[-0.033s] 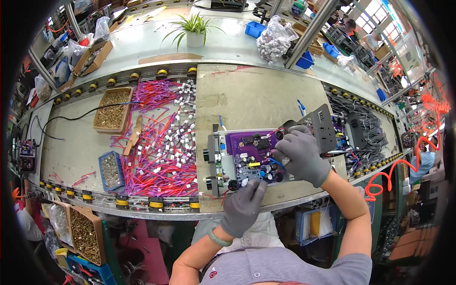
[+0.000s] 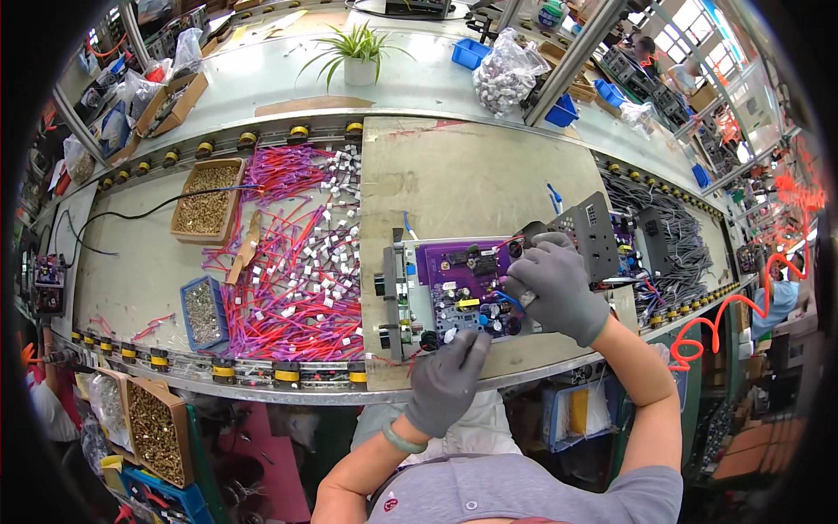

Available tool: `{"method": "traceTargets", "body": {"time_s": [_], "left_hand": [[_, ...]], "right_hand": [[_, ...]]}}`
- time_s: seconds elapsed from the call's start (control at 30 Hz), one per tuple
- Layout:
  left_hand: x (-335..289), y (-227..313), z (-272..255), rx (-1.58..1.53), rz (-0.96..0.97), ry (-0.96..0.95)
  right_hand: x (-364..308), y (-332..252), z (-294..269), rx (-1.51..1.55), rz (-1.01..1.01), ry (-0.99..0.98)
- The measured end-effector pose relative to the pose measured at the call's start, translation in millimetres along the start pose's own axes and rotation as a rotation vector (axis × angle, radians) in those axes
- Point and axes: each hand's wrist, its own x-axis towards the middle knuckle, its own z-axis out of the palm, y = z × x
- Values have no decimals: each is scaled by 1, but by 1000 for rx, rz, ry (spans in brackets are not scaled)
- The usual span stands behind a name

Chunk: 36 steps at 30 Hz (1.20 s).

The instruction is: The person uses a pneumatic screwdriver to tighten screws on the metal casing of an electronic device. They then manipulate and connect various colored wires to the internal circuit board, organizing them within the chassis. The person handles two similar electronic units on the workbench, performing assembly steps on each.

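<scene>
A purple circuit board [image 2: 443, 272] lies in a metal chassis on the beige work board, with a dark upright panel [image 2: 399, 301] along its left side. My left hand [image 2: 449, 377], in a grey glove, has its fingers closed at the board's near edge, beside a small white connector [image 2: 449, 335]. Whatever sits between those fingertips is hidden. Over the board's right part, my gloved right hand [image 2: 559, 284] is closed in a fist; a dark rounded end shows above it, but I cannot make out the thing held. Blue wires [image 2: 508, 298] run beneath this hand.
Red and purple cables with white connectors [image 2: 301, 288] spread to the left, near a tray of brass-coloured parts [image 2: 206, 205] and a blue bin of small metal pieces [image 2: 204, 313]. At right stand a black perforated panel [image 2: 587, 240] and grey cables [image 2: 685, 249]. A red coiled hose [image 2: 716, 323] hangs beyond.
</scene>
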Motion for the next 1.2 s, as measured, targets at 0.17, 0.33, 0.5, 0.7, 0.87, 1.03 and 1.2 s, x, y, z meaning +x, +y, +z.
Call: {"method": "traceTargets", "body": {"time_s": [0.17, 0.33, 0.5, 0.7, 0.87, 1.03, 1.2], "left_hand": [[-5, -4, 3, -13, 21, -5], [-7, -5, 2, 32, 57, -15], [-13, -6, -4, -200, 65, -2], [-51, -26, -52, -41, -288, 301], [-50, -41, -49, 295, -318, -62], [-52, -48, -52, 176, -353, -176], [-60, -11, -27, -640, -579, -340]], "right_hand": [[3, 0, -2, 27, -36, -9], [13, -1, -4, -37, -141, -190], [11, 8, 3, 59, -92, -155], [-10, -24, -27, 126, -135, 391], [-61, -79, -1, 100, -28, 120], [-110, -101, 58, 636, 485, 95], [-103, -108, 70, 2013, 1001, 337]]}}
